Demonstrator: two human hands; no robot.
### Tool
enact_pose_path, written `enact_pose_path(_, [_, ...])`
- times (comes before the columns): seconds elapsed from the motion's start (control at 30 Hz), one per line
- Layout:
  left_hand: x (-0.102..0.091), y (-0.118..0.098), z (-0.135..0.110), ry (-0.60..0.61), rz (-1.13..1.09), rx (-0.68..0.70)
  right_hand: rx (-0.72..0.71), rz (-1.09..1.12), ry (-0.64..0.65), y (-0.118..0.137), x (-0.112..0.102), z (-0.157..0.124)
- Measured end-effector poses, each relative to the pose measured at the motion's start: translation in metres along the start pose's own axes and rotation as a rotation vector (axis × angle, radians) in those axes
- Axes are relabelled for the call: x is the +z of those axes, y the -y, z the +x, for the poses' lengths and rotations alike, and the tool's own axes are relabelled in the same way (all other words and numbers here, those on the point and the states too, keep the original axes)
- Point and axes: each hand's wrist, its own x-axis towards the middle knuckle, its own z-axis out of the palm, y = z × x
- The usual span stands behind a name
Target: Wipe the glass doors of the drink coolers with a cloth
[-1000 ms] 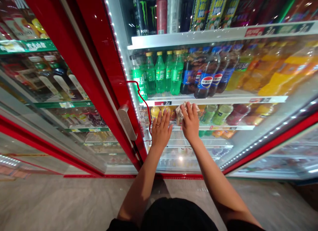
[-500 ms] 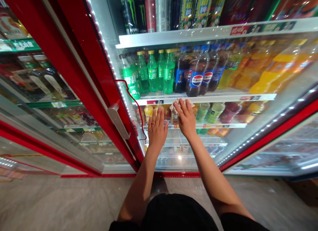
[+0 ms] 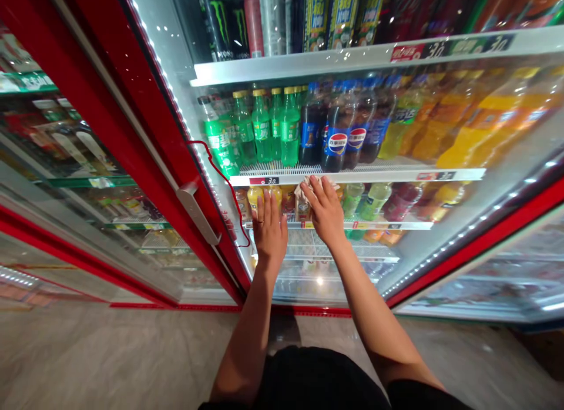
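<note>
Left hand (image 3: 269, 234) has slid a bit toward the door side and now stands more upright, while the right hand (image 3: 324, 213) stays put on a crumpled white wrapped packet (image 3: 306, 195) on the lower shelf (image 3: 374, 225). Right fingers (image 3: 315, 191) are spread and laid over the packet, not really curled, so no clear grip that I can see. Left fingers (image 3: 267, 207) are open too, right up against yellow drink bottles (image 3: 255, 200), though I can't tell if they're touching those or the glass. 1 shelf up sit green Sprite bottles (image 3: 262, 128) and Pepsi bottles (image 3: 337, 131), with the cooler's door handle (image 3: 196, 216) off to the left.
</note>
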Motion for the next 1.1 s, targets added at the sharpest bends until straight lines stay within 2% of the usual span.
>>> enact_pose_path(0.13, [0.004, -0.012, -0.011, -0.026, 0.019, 0.018, -0.057, 0.011, 0.021, 0.002, -0.004, 0.009])
enact_pose_path(0.3, [0.007, -0.016, -0.019, -0.023, -0.036, 0.034, -0.081, 0.039, 0.11, -0.01, -0.008, -0.011])
enact_pose_path(0.4, [0.006, -0.015, -0.02, -0.008, -0.052, 0.05, -0.005, 0.06, 0.048, -0.021, -0.011, -0.021])
enact_pose_path(0.5, [0.004, -0.014, -0.019, 0.003, -0.04, 0.076, 0.054, 0.078, -0.028, -0.02, -0.01, -0.016])
enact_pose_path(0.67, [0.006, -0.013, -0.017, 0.028, -0.021, 0.072, 0.079, 0.083, -0.02, -0.004, -0.002, -0.001])
enact_pose_path(0.83, [0.007, -0.012, -0.014, 0.085, -0.056, 0.119, 0.005, 0.053, 0.027, -0.006, 0.0, -0.015])
enact_pose_path(0.97, [0.005, -0.011, -0.012, 0.083, -0.085, 0.115, 0.062, 0.061, -0.041, -0.014, -0.005, -0.023])
enact_pose_path(1.1, [0.004, -0.008, -0.015, 0.075, -0.103, 0.143, 0.135, 0.07, -0.108, -0.013, -0.005, -0.01])
